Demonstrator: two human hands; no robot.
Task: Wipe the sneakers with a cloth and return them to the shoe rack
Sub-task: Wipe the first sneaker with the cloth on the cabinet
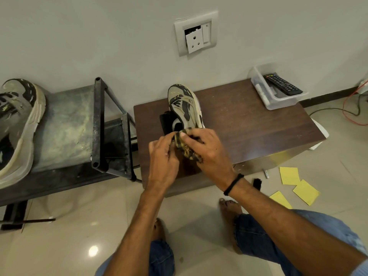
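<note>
Two hands are meeting at the heel end of the shoe, and I am watching them bunch the rag between them. The right hand (207, 148) is curling its fingers round the striped cloth (187, 151) and seems to be pressing it against the heel. As far as I can make out, the left hand (163, 154) is pinching the cloth's upper edge between thumb and fingertips. I am not seeing either hand grip the shoe itself.

The sneaker (185, 104) is lying on the dark wooden table (249, 126), toe pointing toward the wall and apparently leaning on its side. A small black object (165, 122) is sitting against it. Farther back on the same table, a clear plastic tray (276, 103) is holding a remote (282, 84).

Well apart to the left, the second sneaker (18, 120) is resting on top of the shoe rack (69, 124). I cannot tell from here whether it has been wiped.

I am judging the task to be in its wiping stage, with only the heel area of this shoe under the cloth right now. The rest of the upper and the sole edge may be needing a pass, and carrying this shoe across to the rack is not yet done.
</note>
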